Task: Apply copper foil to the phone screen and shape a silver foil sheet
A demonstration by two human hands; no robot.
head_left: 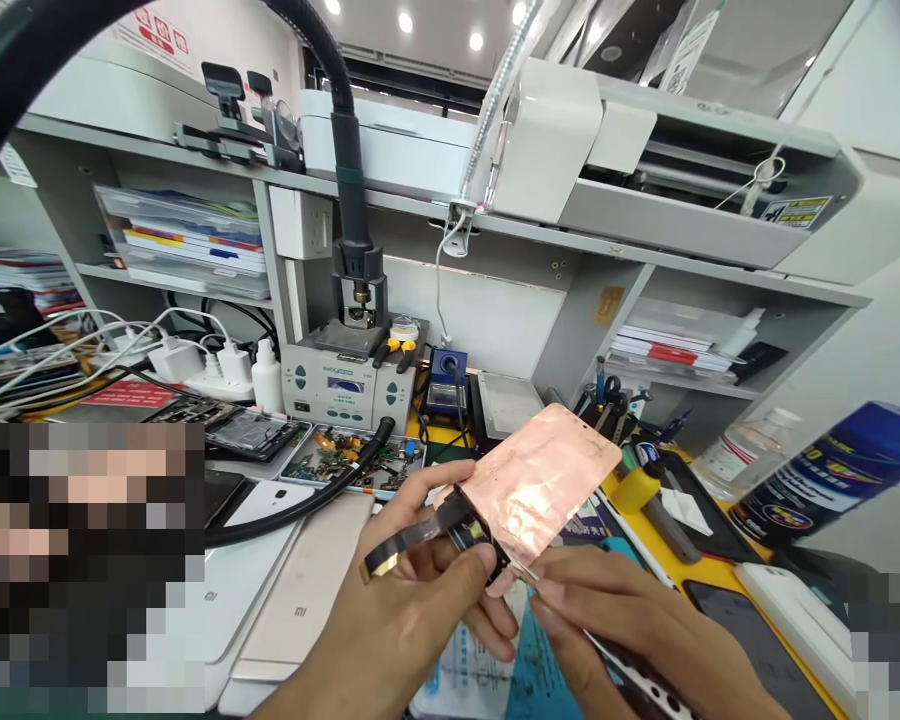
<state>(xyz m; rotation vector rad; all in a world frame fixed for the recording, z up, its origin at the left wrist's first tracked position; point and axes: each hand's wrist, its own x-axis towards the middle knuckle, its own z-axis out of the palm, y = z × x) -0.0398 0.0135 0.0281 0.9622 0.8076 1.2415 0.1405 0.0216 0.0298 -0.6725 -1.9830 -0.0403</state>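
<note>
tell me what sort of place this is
Probably an electronics repair shop, perhaps for phones: small circuit parts are heaped together, a gold MI-marked panel lies nearby, and the left hand holds a copper-coloured plate.

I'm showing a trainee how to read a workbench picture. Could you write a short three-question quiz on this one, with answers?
1. Which hand grips the copper-coloured panel at the end with the dark ribbon cable?
2. True or false: in the picture, the blue can is to the left of the clear bottle.
3. What does the right hand hold?
A) a white bottle
B) a slim metal tool with holes
C) a white charger

Key:
1. The left hand.
2. False: it is to the right.
3. B
</note>
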